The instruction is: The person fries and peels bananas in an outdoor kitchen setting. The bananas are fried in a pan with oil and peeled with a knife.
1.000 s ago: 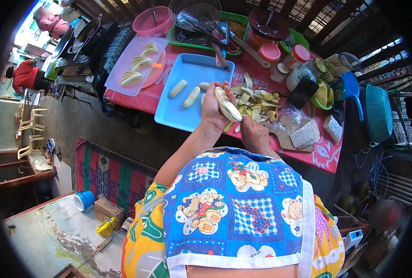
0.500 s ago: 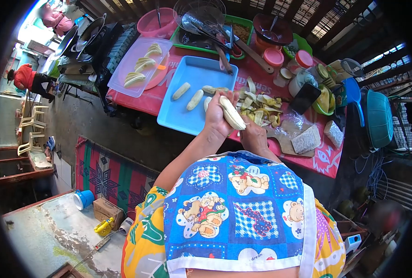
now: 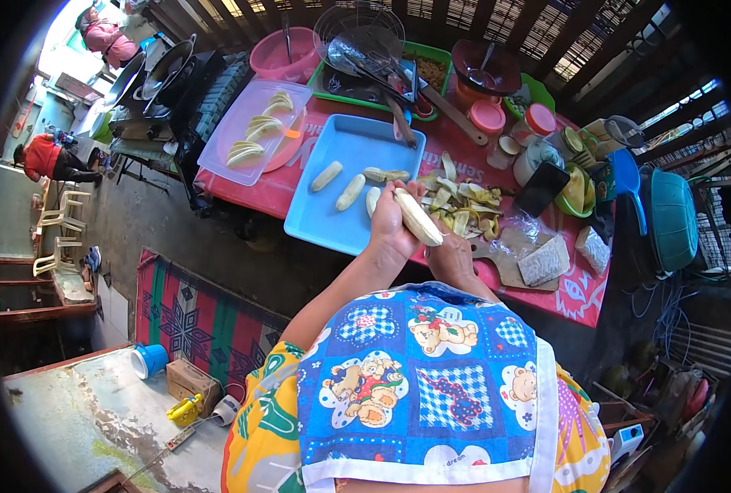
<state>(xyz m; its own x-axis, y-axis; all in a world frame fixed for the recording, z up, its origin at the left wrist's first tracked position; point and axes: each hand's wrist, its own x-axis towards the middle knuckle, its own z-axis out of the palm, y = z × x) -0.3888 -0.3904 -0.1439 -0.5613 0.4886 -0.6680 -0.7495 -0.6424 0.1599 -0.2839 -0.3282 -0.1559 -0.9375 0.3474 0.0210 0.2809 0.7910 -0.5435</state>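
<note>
- Item: peeled banana, pale and whole. It is held above the near edge of the red-covered table, between the blue tray and the heap of banana peels.
- Grip, left hand: closed around the banana's upper half, with the fingers wrapped over the top and the thumb side hidden.
- Grip, right hand: placed just below the banana's lower end, knuckles up. It cannot be told whether anything is held in it, or whether the fruit is touched.
- Long axis: laid on a slant, from upper left to lower right in the view. The upper tip is pointed towards the tray and the far side of the table. The lower tip is pointed towards the right hand and the person's apron.
- Risk, slip: bare fruit is judged slippery, and only about half of it is enclosed. A loosened grip could let it slide out lower end first, past the table edge to the ground.
- Risk, break: the unsupported lower half could be snapped or bruised by too tight a squeeze, or by a knock from the right hand.
- Risk, fingers: should a blade be hidden in the right hand, the left fingers are judged close enough to be nicked.
- Nearby: four peeled bananas are laid on the tray, and a wooden cutting board is set beside the peels.
</note>
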